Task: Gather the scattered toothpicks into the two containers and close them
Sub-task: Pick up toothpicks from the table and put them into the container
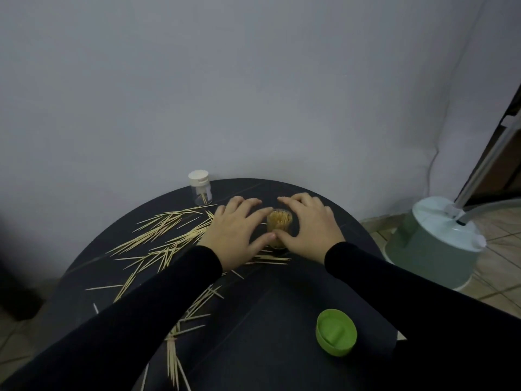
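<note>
On the round black table (282, 320), the left hand (235, 235) and right hand (308, 225) cup the open, toothpick-filled clear jar (279, 228) between their curled fingers, scattered toothpicks (158, 238) lying left, the green lid (336, 336) near, the white-capped container (200, 187) far-left.

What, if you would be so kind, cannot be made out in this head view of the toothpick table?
- Lower wall of the open container: hidden by the left hand and right hand around it.
- Toothpicks under both sleeves: count hidden.
- Capped container: contents too small to count.
- Green lid: underside not visible.
</note>
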`<action>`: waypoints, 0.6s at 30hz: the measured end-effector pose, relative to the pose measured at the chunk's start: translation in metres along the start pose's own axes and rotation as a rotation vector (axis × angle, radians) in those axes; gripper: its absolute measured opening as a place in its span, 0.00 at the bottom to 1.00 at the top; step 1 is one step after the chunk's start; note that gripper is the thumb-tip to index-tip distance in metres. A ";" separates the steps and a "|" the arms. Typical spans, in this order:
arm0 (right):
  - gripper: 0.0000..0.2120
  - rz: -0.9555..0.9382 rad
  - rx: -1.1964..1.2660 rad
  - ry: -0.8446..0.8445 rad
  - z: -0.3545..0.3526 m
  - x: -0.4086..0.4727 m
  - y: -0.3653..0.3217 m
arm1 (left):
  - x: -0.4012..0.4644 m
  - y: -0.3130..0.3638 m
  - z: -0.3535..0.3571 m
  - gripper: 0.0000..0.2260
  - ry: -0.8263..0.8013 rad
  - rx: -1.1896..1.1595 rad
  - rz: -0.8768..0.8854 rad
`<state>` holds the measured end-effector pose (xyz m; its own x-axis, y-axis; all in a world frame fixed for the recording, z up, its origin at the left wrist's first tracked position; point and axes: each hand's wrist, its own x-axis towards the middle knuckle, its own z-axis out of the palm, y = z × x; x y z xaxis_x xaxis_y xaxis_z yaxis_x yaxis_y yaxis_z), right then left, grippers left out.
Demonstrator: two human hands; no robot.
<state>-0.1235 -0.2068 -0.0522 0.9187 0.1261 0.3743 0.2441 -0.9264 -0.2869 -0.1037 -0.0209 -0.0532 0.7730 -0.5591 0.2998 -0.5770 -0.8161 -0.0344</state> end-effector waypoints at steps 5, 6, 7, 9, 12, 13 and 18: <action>0.10 -0.339 0.003 0.037 -0.006 -0.008 -0.030 | -0.024 -0.031 -0.007 0.19 -0.159 -0.009 0.028; 0.10 -0.358 -0.010 -0.041 -0.003 -0.010 -0.036 | -0.030 -0.037 -0.008 0.17 -0.224 -0.012 0.058; 0.12 -0.341 -0.037 -0.145 0.001 -0.012 -0.041 | -0.035 -0.042 -0.007 0.17 -0.270 -0.013 0.076; 0.17 -0.249 -0.141 -0.339 0.013 -0.013 -0.046 | -0.043 -0.049 -0.004 0.16 -0.303 -0.022 0.061; 0.18 -0.177 -0.236 -0.441 0.025 -0.009 -0.046 | -0.046 -0.051 0.001 0.15 -0.296 -0.045 0.037; 0.17 -0.162 -0.241 -0.455 0.027 -0.006 -0.046 | -0.046 -0.051 0.002 0.15 -0.291 -0.041 0.040; 0.13 -0.161 -0.269 -0.529 0.031 0.002 -0.046 | -0.047 -0.050 0.007 0.17 -0.300 -0.030 0.049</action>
<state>-0.1234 -0.1526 -0.0653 0.9232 0.3673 -0.1133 0.3692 -0.9293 -0.0048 -0.1092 0.0447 -0.0723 0.7847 -0.6198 0.0034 -0.6198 -0.7847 -0.0122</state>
